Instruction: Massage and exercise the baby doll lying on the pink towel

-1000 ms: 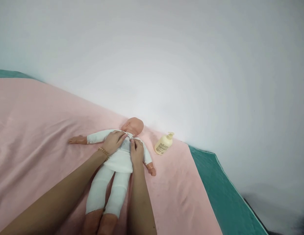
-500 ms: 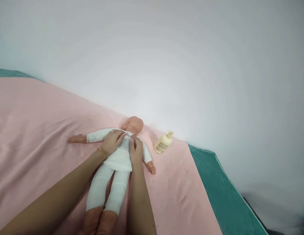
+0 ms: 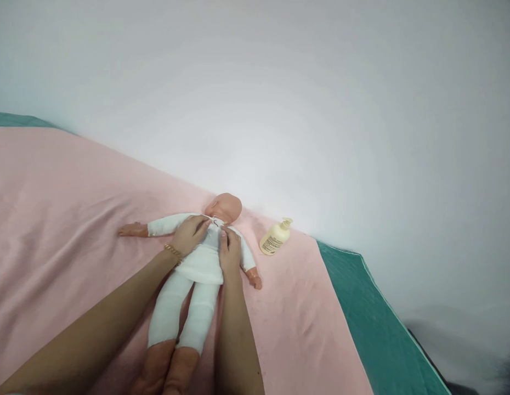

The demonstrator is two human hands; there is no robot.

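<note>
A baby doll (image 3: 201,266) with a white cloth body and tan plastic head, hands and legs lies stretched out, its head turned to one side. My left hand (image 3: 190,232), with a gold bracelet at the wrist, rests on the left of its upper torso, fingers laid over the cloth. Across from it, my right hand (image 3: 230,251) lies along the torso's right side, thumb toward the middle. Both hands look open, with their fingertips partly hidden. A strip of grey-white cloth and a short dark thread-like mark show between them, below the doll's neck.
To the doll's right stands a pale yellow pump bottle (image 3: 275,238) with dark print. A wrinkled pink sheet (image 3: 74,219) lies beneath everything, over a green cover (image 3: 362,296) that shows at the edges. Behind rises a plain pale wall (image 3: 255,99).
The view has shifted slightly. Both hands stay on the doll's upper torso, with only a small movement of the fingers.
</note>
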